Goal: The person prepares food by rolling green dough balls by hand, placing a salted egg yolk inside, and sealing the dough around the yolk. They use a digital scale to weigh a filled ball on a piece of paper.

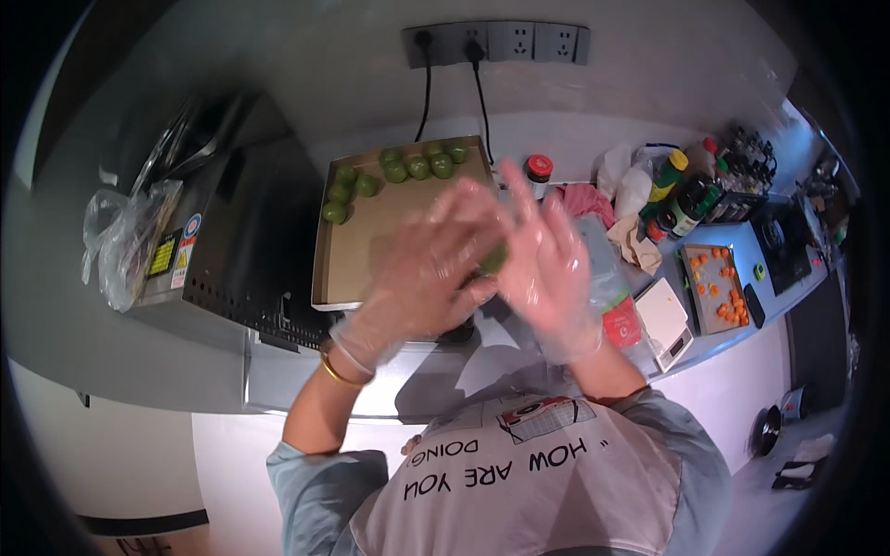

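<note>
A green dough-like ball (494, 258) shows between my two palms, partly hidden by my fingers. My left hand (434, 274), in a clear plastic glove with a gold bangle at the wrist, lies over it from the left and is blurred. My right hand (546, 260), gloved the same way, has its palm against the ball's right side and its fingers spread. Behind my left hand is a shallow cardboard tray (368, 257), its near right part hidden. Several glossy green balls (418, 167) sit along its far and left sides.
Left of the tray stands a dark metal appliance (243, 229) with a plastic bag (118, 243) on it. To the right are a red-lidded jar (539, 170), a pink cloth (584, 201), bottles (692, 205), a white kitchen scale (664, 320) and a tray (709, 306) of orange pieces.
</note>
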Tool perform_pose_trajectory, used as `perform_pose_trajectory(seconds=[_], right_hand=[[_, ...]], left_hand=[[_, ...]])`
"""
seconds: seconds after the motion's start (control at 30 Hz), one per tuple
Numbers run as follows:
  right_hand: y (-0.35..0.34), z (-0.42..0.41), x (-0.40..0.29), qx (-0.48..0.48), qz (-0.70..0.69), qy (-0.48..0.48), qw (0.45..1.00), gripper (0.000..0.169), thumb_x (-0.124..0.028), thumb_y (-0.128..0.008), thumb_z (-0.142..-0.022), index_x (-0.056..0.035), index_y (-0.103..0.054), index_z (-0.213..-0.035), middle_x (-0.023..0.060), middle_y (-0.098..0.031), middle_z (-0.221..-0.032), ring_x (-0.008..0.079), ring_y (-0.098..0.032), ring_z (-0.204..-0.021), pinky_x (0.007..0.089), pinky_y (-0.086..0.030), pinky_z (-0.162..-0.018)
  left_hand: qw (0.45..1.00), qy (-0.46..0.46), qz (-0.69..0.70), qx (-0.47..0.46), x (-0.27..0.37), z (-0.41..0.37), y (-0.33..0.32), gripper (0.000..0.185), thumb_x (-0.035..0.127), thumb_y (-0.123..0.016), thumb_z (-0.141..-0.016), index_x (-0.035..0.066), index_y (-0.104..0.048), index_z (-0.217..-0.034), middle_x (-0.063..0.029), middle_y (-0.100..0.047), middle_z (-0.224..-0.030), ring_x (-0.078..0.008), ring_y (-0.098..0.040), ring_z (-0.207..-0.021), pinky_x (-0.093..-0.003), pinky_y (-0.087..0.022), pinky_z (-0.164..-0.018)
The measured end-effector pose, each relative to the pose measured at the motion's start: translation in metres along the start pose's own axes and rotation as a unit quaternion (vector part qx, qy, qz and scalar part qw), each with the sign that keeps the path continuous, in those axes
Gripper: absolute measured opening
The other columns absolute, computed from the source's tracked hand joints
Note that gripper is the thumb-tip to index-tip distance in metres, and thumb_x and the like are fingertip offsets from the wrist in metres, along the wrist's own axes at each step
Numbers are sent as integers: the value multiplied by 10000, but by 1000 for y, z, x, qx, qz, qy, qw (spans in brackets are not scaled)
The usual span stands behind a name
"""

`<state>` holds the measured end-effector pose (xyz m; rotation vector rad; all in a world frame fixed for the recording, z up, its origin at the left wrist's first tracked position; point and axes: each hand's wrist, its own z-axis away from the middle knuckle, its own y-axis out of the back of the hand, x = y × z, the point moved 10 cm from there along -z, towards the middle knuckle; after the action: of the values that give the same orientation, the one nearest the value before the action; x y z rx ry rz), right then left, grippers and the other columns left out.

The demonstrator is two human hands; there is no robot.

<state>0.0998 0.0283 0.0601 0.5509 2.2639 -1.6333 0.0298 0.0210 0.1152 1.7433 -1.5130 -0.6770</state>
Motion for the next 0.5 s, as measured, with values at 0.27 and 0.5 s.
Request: perform_pose_trajectory(seconds=[0.27, 0.5], right_hand=[[43, -12, -95, 114, 239, 186, 946, 466, -337, -447, -921, -39, -505, -1274, 122, -560, -1250, 203, -500, -1143, 318, -365, -958], [86, 5, -63, 167, 226, 58, 958, 338, -281, -421, -939, -13, -558, -1094, 115, -646, -989, 186, -605, -913, 289, -443, -822]], left_hand=[[970, 180, -160, -40, -94, 34, -20, 469, 95, -709, -744, 91, -580, -1195, -149, -587, -1198, -336, -553, -1095, -402, -453, -909], [950, 137, 226, -167, -47, 15, -109, 447, 144, -664, -766, 45, -569, -1191, -199, -585, -1162, -371, -531, -1106, -418, -425, -952]])
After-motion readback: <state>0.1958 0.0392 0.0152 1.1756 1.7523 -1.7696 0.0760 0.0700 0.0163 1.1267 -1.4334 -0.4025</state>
